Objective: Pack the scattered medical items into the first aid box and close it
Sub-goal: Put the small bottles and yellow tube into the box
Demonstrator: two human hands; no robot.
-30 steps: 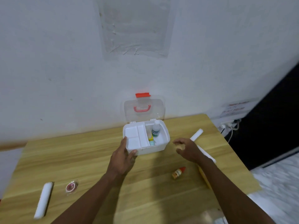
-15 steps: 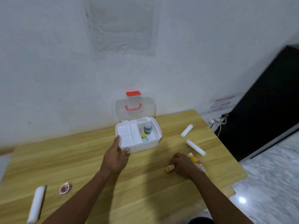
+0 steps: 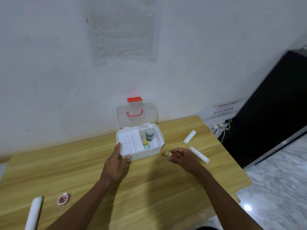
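Lifted since the earlier frame, the small orange bottle (image 3: 167, 153) sits pinched in the right hand (image 3: 180, 157), center frame, beside the open first aid box (image 3: 142, 152); left hand (image 3: 117, 163), fingers spread, steadies its front corner.

A first aid box (image 3: 146, 152) sits open on a table (image 3: 83, 163), near the far edge by the wall, its lid (image 3: 149, 112) standing upright behind it. Inside, a divided tray (image 3: 128, 141) fills the left part; a bottle (image 3: 150, 134) stands in the right part. The left hand (image 3: 116, 163) rests against the box's front left corner. To the box's right, the right hand (image 3: 181, 157) holds a small bottle (image 3: 167, 154). Two rolls (image 3: 189, 136) (image 3: 199, 154) lie further right. A third roll (image 3: 34, 211) and a round item (image 3: 63, 200) lie at the near left.
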